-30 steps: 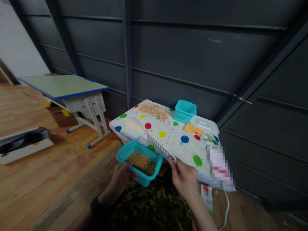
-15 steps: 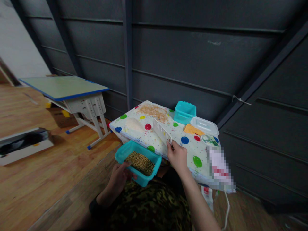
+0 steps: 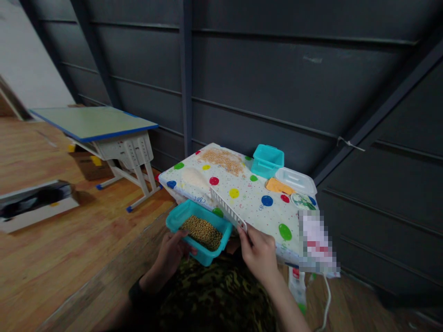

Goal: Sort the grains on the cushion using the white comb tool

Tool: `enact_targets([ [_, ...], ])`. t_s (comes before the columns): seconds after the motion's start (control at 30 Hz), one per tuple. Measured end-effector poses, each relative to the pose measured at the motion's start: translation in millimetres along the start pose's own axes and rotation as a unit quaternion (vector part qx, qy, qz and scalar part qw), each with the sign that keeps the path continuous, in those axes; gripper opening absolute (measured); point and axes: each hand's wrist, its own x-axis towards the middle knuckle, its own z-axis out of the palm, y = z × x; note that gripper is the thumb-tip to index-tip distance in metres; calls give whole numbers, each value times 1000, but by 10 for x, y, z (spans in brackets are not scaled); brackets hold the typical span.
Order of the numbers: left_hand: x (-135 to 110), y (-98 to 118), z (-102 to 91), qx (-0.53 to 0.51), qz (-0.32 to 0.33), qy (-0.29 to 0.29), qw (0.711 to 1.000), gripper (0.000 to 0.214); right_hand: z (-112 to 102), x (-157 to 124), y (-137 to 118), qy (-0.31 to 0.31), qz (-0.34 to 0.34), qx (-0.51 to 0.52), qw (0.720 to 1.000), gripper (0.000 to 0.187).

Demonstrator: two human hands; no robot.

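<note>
My left hand [image 3: 173,251] grips the near left rim of a turquoise plastic bin [image 3: 206,259], its thumb over the edge. Round tan beans [image 3: 202,232] that look like soybeans lie inside. The bin is held tilted at the table's front edge. In my right hand [image 3: 259,251] is one end of a white slotted plastic strip [image 3: 226,208], which slants over the table's front edge just behind the bin. Beyond it, a pale grainy heap [image 3: 194,176] and a spread of tan grains or beans [image 3: 223,160] lie on the tablecloth [image 3: 249,203].
A second turquoise bin [image 3: 265,167] stands at the table's back, near a translucent lid [image 3: 298,181], an orange cloth [image 3: 279,186] and a green-and-white item [image 3: 302,201]. A white cable [image 3: 327,299] hangs at the right. Another desk [image 3: 93,122] stands left; a dark wall [image 3: 277,92] rises behind.
My right hand has drawn the slotted strip toward me and lowered it to the table's front edge, nearer the bin. The left hand and bin have barely moved.
</note>
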Motion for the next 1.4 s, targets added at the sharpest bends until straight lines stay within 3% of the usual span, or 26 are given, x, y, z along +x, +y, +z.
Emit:
enact_targets([
  [0.17, -11, 5, 0, -9, 4, -3, 1000, 42, -106, -43, -136, 6, -7, 13, 1000, 28],
  [0.37, -1, -3, -10, -11, 6, -3, 1000, 42, 103, 223, 225, 44, 58, -58, 996, 36],
  [0.5, -2, -5, -10, -7, 4, 2, 1000, 44, 371, 481, 486, -17, 105, -86, 991, 36],
  [0.63, -13, -6, -18, -7, 4, 0, 1000, 44, 495, 585, 563, -93, 137, -112, 980, 32],
  [0.77, -15, -15, -33, -7, 1, 2, 1000, 43, 426, 448, 565, -106, 134, -99, 980, 34],
  [1.0, -22, 0, -20, -8, 2, -7, 1000, 43, 194, 113, 516, -44, 118, -23, 992, 35],
  [1.23, -23, 10, -10, -4, -4, -3, 1000, 42, 44, 11, 276, -26, 120, 93, 988, 28],
  [1.4, -7, -16, -30, -5, 3, -7, 1000, 43, -22, -13, 256, 11, 148, 94, 984, 25],
])
